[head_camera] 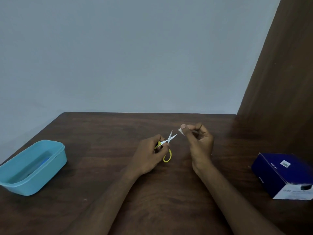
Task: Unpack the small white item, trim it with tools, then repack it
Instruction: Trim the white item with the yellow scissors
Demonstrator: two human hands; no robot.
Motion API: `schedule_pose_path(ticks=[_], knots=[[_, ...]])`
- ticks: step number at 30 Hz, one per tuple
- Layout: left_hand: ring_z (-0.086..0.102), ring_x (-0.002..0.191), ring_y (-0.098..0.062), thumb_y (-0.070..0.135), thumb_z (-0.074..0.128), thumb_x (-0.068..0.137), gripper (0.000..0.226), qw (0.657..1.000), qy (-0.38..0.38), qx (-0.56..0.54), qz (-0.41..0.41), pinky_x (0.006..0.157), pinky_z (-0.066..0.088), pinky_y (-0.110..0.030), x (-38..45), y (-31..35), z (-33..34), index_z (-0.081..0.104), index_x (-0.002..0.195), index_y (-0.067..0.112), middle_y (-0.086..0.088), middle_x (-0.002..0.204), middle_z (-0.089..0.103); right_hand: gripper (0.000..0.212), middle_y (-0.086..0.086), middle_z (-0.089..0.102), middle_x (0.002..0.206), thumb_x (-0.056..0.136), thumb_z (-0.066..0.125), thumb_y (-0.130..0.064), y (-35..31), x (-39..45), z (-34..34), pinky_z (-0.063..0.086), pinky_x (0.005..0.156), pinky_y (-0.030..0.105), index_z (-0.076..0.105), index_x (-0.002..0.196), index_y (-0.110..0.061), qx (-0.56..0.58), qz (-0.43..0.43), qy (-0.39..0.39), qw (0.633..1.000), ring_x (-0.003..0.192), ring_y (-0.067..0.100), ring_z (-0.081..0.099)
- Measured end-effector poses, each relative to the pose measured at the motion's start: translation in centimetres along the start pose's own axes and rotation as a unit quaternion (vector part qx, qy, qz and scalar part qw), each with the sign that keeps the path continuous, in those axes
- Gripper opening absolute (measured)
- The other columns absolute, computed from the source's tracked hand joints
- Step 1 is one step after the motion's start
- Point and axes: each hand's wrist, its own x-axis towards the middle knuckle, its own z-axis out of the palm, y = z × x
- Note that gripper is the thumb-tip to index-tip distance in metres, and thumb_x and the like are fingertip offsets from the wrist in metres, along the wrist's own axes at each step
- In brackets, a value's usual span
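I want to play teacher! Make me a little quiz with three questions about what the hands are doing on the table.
1. True or false: the scissors' blades are spread apart.
2. Which of the hands pinches the small white item?
   A. left hand
   B. right hand
   C. neither
3. Fill in: the open container at the table's left edge is coloured ____.

Key
1. True; the blades point toward the white item.
2. B; the left hand holds the yellow-handled scissors.
3. Blue: it is the blue tub. The dark blue box lies at the right edge.
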Motion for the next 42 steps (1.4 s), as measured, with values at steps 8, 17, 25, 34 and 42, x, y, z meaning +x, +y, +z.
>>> schedule_pose_path(ticks=[8, 17, 25, 34, 42], knots=[[0.050, 0.056, -0.003, 0.025, 0.068, 0.103, 0.019, 1.000, -0.014, 0.007, 0.014, 0.057, 0.038, -0.017, -0.2, 0.2, -0.2, 0.065, 0.084, 0.021, 0.015, 0.063, 0.059, 0.025, -0.004, 0.079, 0.080, 0.086, 0.086, -0.009, 0.4, -0.1, 0.1, 0.055, 0.081, 0.031, 0.067, 0.072, -0.019, -0.056, 0.027, 0.010, 0.998, 0.084, 0.014, 0.078], [0.051, 0.055, -0.002, 0.023, 0.069, 0.102, 0.023, 1.000, -0.013, 0.006, 0.021, 0.056, 0.037, -0.014, -0.2, 0.4, -0.3, 0.062, 0.081, 0.026, 0.017, 0.062, 0.057, 0.022, -0.002, 0.079, 0.088, 0.082, 0.090, -0.014, 0.8, -0.9, 0.2, 0.059, 0.081, 0.036, 0.071, 0.075, -0.020, -0.113, 0.006, -0.062, 0.992, 0.085, 0.017, 0.077], [0.049, 0.056, -0.003, 0.023, 0.069, 0.102, 0.021, 1.000, -0.003, 0.003, 0.019, 0.056, 0.036, -0.015, -0.1, 0.2, -0.3, 0.063, 0.081, 0.022, 0.017, 0.061, 0.057, 0.024, -0.006, 0.077, 0.090, 0.083, 0.088, -0.010, 0.6, -0.6, -0.2, 0.056, 0.083, 0.038, 0.070, 0.073, -0.022, -0.077, -0.001, -0.059, 0.995, 0.084, 0.015, 0.075], [0.047, 0.055, -0.004, 0.024, 0.069, 0.101, 0.021, 1.000, -0.003, 0.007, 0.017, 0.056, 0.037, -0.017, -0.1, 0.1, -0.1, 0.065, 0.082, 0.020, 0.015, 0.061, 0.055, 0.024, 0.018, 0.073, 0.083, 0.083, 0.089, -0.027, 1.0, 0.1, -0.4, 0.048, 0.069, 0.034, 0.068, 0.074, -0.022, -0.087, -0.037, 0.026, 0.995, 0.074, 0.027, 0.066], [0.051, 0.056, -0.003, 0.025, 0.067, 0.102, 0.021, 1.000, -0.014, 0.012, 0.021, 0.057, 0.038, -0.018, -0.1, 0.0, -0.2, 0.064, 0.082, 0.023, 0.018, 0.062, 0.057, 0.017, -0.007, 0.058, 0.098, 0.074, 0.095, -0.023, 1.0, -0.3, -0.2, 0.044, 0.080, 0.015, 0.078, 0.073, -0.027, -0.267, -0.171, -0.066, 0.946, 0.094, 0.005, 0.060]])
